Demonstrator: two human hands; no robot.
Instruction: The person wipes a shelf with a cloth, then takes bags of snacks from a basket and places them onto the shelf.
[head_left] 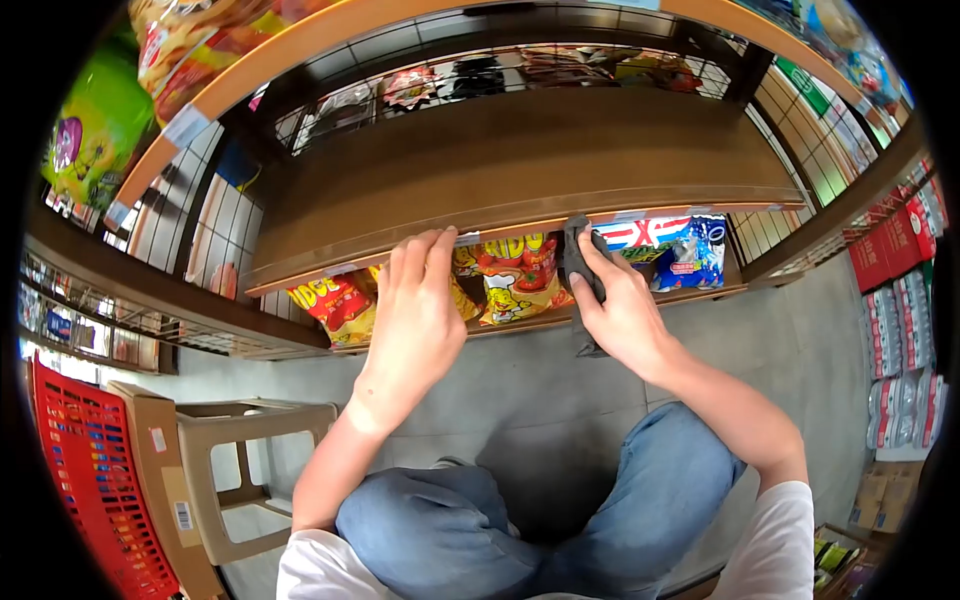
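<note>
My left hand (415,300) rests at the front edge of a brown shelf board (520,150); its fingers are stretched out along the price-label strip and its thumb is hidden. Farther right, my right hand (625,310) is closed on a dark grey cloth (585,265), pressed against the same front edge, with part of the cloth hanging below. Under the board stand a red and yellow snack bag (515,280), another such bag (345,305) partly behind my left hand, and a blue snack bag (692,255) at the right.
Above, an orange-edged shelf (235,85) carries large snack bags. A beige plastic stool (215,470), a cardboard box (160,480) and a red basket (95,470) stand at my left. Wrapped bottle packs (900,320) are stacked at the right. My knees are bent close to the shelf.
</note>
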